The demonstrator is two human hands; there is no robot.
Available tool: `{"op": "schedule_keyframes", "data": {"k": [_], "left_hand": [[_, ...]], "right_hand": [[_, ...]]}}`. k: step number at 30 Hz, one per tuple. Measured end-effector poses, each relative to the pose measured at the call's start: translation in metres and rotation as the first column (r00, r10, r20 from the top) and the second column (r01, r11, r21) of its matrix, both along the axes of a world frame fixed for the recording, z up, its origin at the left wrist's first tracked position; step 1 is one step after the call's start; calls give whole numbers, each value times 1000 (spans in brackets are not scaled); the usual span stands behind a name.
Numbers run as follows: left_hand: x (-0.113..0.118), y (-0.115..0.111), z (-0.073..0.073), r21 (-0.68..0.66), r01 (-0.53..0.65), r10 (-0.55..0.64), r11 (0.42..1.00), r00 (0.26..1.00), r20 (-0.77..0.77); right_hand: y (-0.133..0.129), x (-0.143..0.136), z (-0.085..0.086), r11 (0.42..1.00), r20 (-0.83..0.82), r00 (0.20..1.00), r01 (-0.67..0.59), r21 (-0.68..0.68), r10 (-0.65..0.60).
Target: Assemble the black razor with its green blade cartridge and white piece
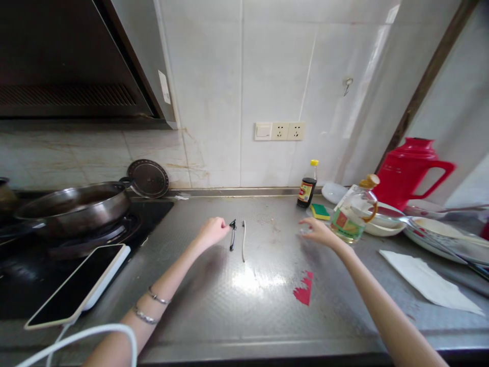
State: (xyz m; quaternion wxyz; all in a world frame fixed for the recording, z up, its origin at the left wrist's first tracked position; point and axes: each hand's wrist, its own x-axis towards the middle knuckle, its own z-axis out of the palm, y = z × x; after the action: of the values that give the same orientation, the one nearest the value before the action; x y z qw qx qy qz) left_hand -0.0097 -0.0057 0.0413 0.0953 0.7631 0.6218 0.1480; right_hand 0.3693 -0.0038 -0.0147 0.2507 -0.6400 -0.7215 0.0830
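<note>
at the centre of the frame, the left hand (pixel 214 230) is curled beside the upper end of a thin dark strip (pixel 233 237), left of a thin white strip (pixel 244 244); whether the dark strip is gripped cannot be told. right of centre, the right hand (pixel 321 233) is held half-curled, and whether something clear is pinched cannot be told. the clear jug (pixel 349 216) could be knocked by an outward swing of that wrist, and the strips scattered by a careless left-hand sweep.

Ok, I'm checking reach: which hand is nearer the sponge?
Right. The right hand is just in front of the sponge; the left hand is well off to its left.
</note>
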Motion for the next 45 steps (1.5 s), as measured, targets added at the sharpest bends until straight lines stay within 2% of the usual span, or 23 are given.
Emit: {"op": "schedule_keyframes", "data": {"k": [3, 6, 17, 21, 25, 30, 35, 40, 45], "left_hand": [[-18, 12, 1, 19, -10, 8, 1000, 998, 64], [-26, 18, -4, 22, 0, -2, 1000, 995, 98], [-20, 16, -26, 15, 6, -9, 1000, 983, 184], [-22, 15, -29, 33, 40, -46, 999, 976, 213], [-22, 13, -28, 52, 81, -92, 995, 958, 273], [-9, 6, -25, 163, 209, -252, 964, 914, 318], [20, -6, -24, 261, 389, -443, 883, 875, 195], [48, -18, -20, 269, 482, -518, 834, 851, 82], [58, -22, -14, 264, 524, -555, 810, 829, 59]], "right_hand": [[1, 36, -8, 990, -1, 997, -72, -119, 73], [0, 52, -13, 983, -30, 998, -55, -177, 51], [1, 52, -15, 980, -64, 995, -92, -177, 82], [2, 54, -16, 980, -73, 995, -85, -182, 73], [0, 52, -16, 989, -37, 997, -79, -129, 74], [-6, 24, 0, 985, -18, 987, -160, -66, 160], [-19, -33, 29, 941, 10, 941, -339, 16, 338], [-42, -86, 56, 882, 73, 886, -463, 90, 458], [-59, -111, 70, 872, 120, 873, -483, 80, 473]]}}
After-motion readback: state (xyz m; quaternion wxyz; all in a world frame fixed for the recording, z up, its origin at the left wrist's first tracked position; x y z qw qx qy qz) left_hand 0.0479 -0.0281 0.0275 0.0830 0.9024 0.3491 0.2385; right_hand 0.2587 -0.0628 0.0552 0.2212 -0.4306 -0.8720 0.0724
